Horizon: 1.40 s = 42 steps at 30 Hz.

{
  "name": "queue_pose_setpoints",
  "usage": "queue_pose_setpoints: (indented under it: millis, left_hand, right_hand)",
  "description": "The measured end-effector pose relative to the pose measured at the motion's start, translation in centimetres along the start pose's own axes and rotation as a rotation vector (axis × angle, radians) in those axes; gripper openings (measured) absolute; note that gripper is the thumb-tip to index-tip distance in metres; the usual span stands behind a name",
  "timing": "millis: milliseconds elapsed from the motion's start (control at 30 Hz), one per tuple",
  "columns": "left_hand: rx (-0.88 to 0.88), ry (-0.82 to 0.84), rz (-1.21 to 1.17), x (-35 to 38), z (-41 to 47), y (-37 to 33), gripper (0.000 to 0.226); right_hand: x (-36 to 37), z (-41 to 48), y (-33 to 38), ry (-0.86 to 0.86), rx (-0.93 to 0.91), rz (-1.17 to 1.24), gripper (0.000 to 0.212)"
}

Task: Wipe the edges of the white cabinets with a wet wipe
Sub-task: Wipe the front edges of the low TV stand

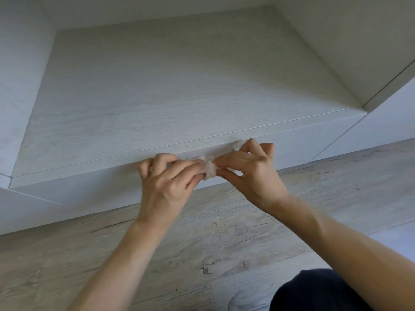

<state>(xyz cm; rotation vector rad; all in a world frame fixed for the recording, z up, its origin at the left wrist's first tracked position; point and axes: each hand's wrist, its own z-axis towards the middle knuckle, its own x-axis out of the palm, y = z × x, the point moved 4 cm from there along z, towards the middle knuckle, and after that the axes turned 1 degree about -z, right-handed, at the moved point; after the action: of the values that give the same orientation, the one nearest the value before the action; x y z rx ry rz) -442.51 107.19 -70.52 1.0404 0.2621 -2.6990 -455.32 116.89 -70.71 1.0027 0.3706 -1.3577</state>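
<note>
A crumpled white wet wipe (210, 168) is pinched between both of my hands, just in front of the front edge (314, 129) of the white cabinet's bottom shelf (168, 86). My left hand (167, 182) grips the wipe's left part with its fingers curled. From the right, my right hand (249, 169) holds the other end between thumb and fingers. Most of the wipe is hidden by my fingers. Both hands hover at the middle of the shelf's front edge.
The open cabinet bay has a left wall (20, 86) and a right wall (348, 41). Below the plinth lies a grey wood-grain floor (202, 243). My dark-clothed knee (318, 290) shows at the bottom right.
</note>
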Motion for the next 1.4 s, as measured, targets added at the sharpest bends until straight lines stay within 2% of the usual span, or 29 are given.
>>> queue_pose_setpoints:
  millis: [100, 233, 533, 667, 867, 1133, 1267, 1400]
  left_hand:
    - [0.031, 0.01, 0.023, -0.8, -0.5, 1.2, 0.012]
    - [-0.031, 0.011, -0.051, 0.6, 0.2, -0.6, 0.009]
    - [0.006, -0.01, 0.004, -0.4, -0.5, 0.6, 0.006]
    - [-0.014, 0.003, -0.059, 0.6, 0.3, -1.0, 0.007]
    - [0.063, -0.003, -0.086, 1.4, 3.0, -4.0, 0.008]
    - [0.179, -0.017, -0.118, -0.5, 7.8, -7.8, 0.011]
    - [0.268, -0.037, -0.127, -1.8, 11.7, -11.9, 0.015]
    - [0.28, -0.035, -0.185, -3.0, 17.0, -17.9, 0.011]
  right_hand:
    - [-0.6, -0.1, -1.0, 0.019, -0.01, 0.014, 0.018]
    - [-1.9, -0.7, -2.2, -0.011, -0.001, -0.001, 0.018]
    - [0.3, 0.0, -0.4, 0.044, -0.035, 0.07, 0.02]
    - [-1.2, -0.9, -1.9, -0.004, -0.011, 0.048, 0.021]
    - [-2.9, -0.7, -2.0, -0.028, 0.031, 0.052, 0.021]
    - [-9.2, -0.5, -2.9, -0.124, 0.103, 0.099, 0.02]
    - [-15.0, -0.4, -4.1, -0.167, 0.123, 0.119, 0.019]
    - [-22.7, -0.1, -5.2, -0.187, 0.16, 0.098, 0.017]
